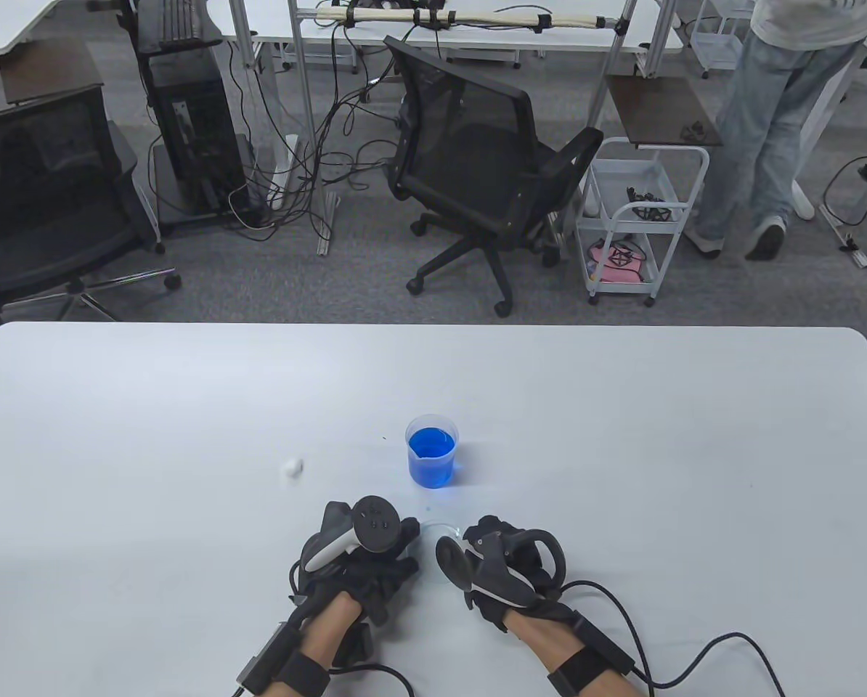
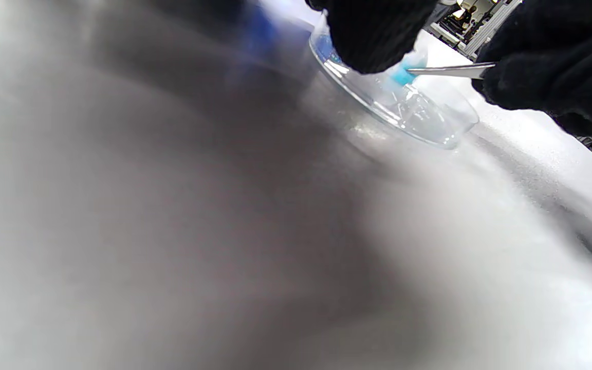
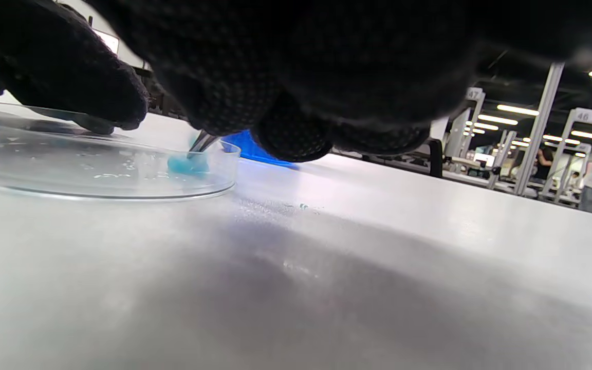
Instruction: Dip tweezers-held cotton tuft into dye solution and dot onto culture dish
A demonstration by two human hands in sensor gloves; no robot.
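- Left hand [image 1: 364, 555] lies low near the table's front edge, gloved fingers [image 2: 373, 31] curled downward
- Right hand [image 1: 502, 563] sits just beside it, fingers [image 3: 234, 77] bunched in a pinch around thin tweezers [image 2: 452, 70]

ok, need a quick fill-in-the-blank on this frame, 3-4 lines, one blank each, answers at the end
1. The liquid in the beaker is ____.
2. The tweezers are held by the person's ____ hand.
3. The dyed cotton tuft sits inside the clear ____.
4. A spare white cotton tuft lies on the table to the ____ of the beaker in the table view.

Answers: blue; right; culture dish; left
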